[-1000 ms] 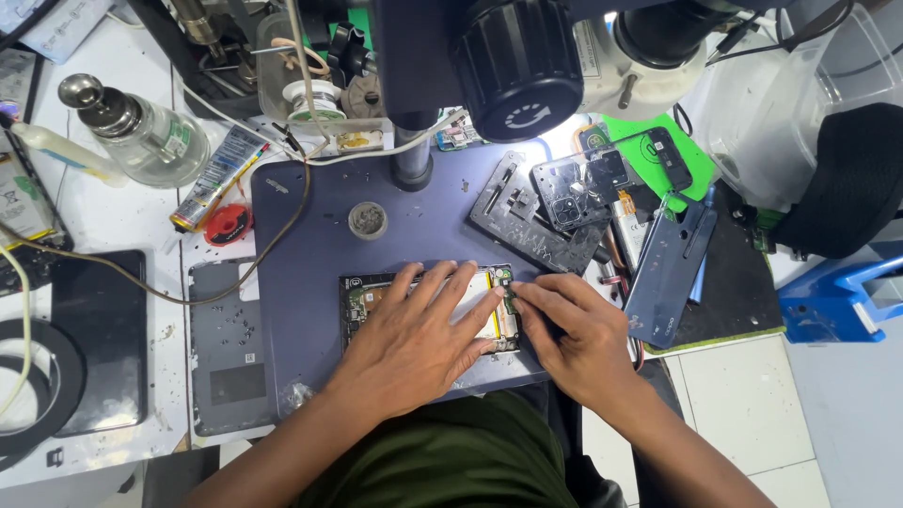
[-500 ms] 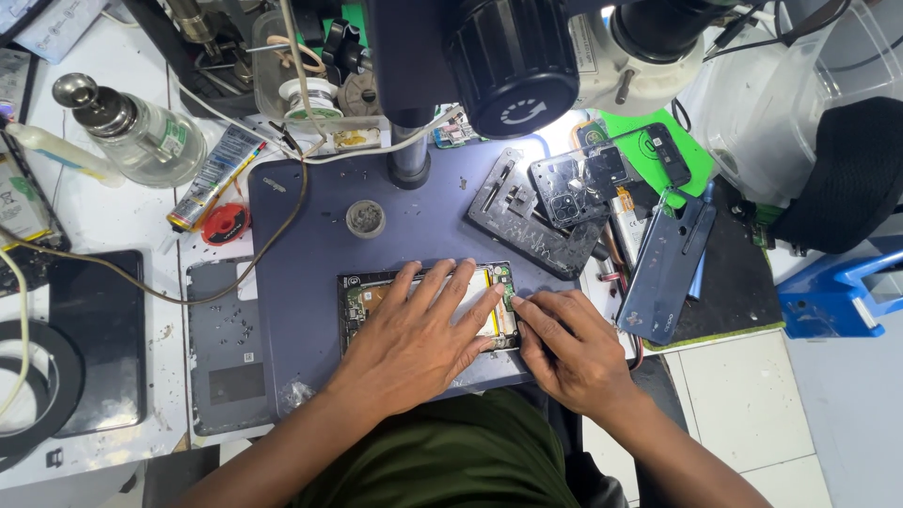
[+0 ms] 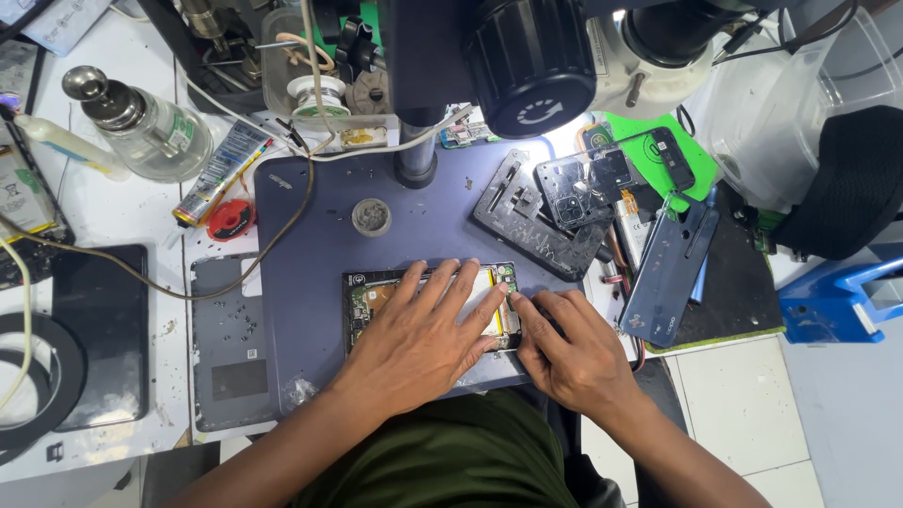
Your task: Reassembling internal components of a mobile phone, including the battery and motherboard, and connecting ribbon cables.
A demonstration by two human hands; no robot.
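Note:
An opened phone (image 3: 369, 299) with green circuit board and a yellow-edged battery lies on a dark blue work mat (image 3: 310, 235). My left hand (image 3: 419, 334) lies flat across the phone, fingers spread, pressing it down. My right hand (image 3: 574, 348) rests at the phone's right edge, fingertips touching the board's top right corner; whether it holds a small tool cannot be seen. Most of the phone's middle is hidden under my left hand.
A microscope head (image 3: 527, 56) hangs above the mat. Phone frames and covers (image 3: 541, 212) and a grey back cover (image 3: 663, 268) lie right. A glass bottle (image 3: 141, 127), glue tube (image 3: 221, 169), red cap (image 3: 230, 218), small round tin (image 3: 372, 216) and dark tablet (image 3: 99, 329) lie left.
My right hand has shifted slightly along the phone's right edge, fingertips now at its top right corner. My left hand stays pressed flat on the phone.

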